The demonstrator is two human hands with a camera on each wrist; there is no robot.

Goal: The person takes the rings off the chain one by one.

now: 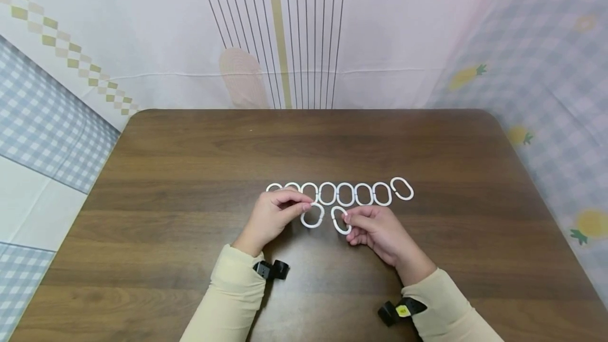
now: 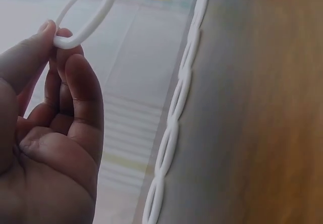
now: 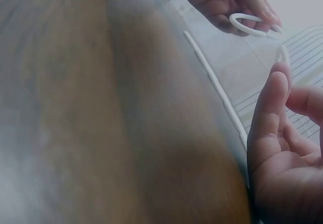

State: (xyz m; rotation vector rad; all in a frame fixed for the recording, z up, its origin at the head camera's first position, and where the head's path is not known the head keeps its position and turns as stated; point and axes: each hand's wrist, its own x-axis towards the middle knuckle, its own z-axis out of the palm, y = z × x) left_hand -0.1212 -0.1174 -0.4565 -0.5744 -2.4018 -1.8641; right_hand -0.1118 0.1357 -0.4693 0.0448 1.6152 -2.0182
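Note:
Between thumb and fingertips, my left hand (image 1: 275, 214) pinches a white oval plastic ring (image 1: 312, 226), held above the table. In the left wrist view that ring (image 2: 96, 24) is gripped at one end. My right hand (image 1: 382, 232) pinches a second white oval ring (image 1: 334, 219) by its side, apart from the first. Just beyond both hands lies a row of several similar white rings (image 1: 345, 194), side by side on the table. The left hand partly covers the row's left end. In the right wrist view, fingers mostly hide the right hand's ring (image 3: 282, 54).
The dark brown wooden table (image 1: 166, 173) runs back to a patterned white cloth (image 1: 389, 30). One more white ring (image 1: 402, 189) lies tilted at the row's right end. Black wrist cameras sit on both sleeves.

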